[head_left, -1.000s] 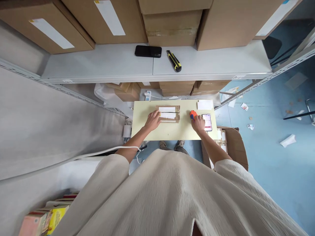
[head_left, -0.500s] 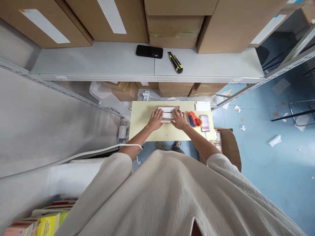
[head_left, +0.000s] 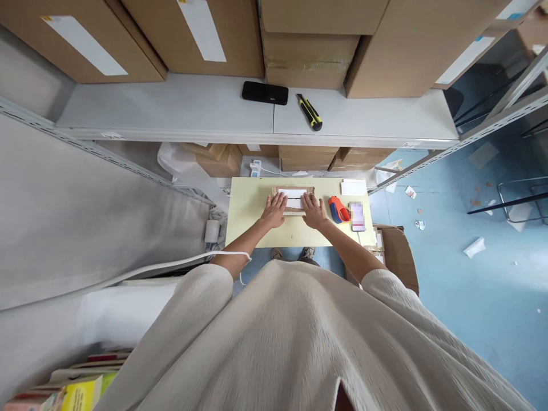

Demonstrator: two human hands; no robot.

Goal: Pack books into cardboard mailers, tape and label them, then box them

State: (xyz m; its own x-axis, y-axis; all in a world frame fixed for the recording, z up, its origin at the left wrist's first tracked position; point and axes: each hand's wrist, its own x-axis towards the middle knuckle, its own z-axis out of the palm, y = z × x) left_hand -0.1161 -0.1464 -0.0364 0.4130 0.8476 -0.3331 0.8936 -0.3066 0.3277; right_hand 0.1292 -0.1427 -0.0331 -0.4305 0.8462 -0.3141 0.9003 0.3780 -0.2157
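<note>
One small cardboard box (head_left: 293, 194) lies on the pale yellow table (head_left: 246, 214), left of the table's middle, directly under the fingers of both hands. The left hand (head_left: 273, 211) rests on its left part, the right hand (head_left: 314, 212) on its right part, with the box's middle showing between them. On both hands the fingers are stretched out, slightly spread and laid on the top, pointing to the far side — not curled around anything. How hard they press, I cannot tell. Two white strips run across the top, one far and one near, with a dark line between.

Just right of the right hand lies one orange-and-blue tool (head_left: 333, 213). Phones number two: a lit phone (head_left: 357, 217) at the table's right end, and a black phone (head_left: 265, 93) on the far shelf (head_left: 171, 108) — just left of one yellow-and-black cutter (head_left: 309, 112). One white paper (head_left: 353, 187) lies at the table's far right corner.
</note>
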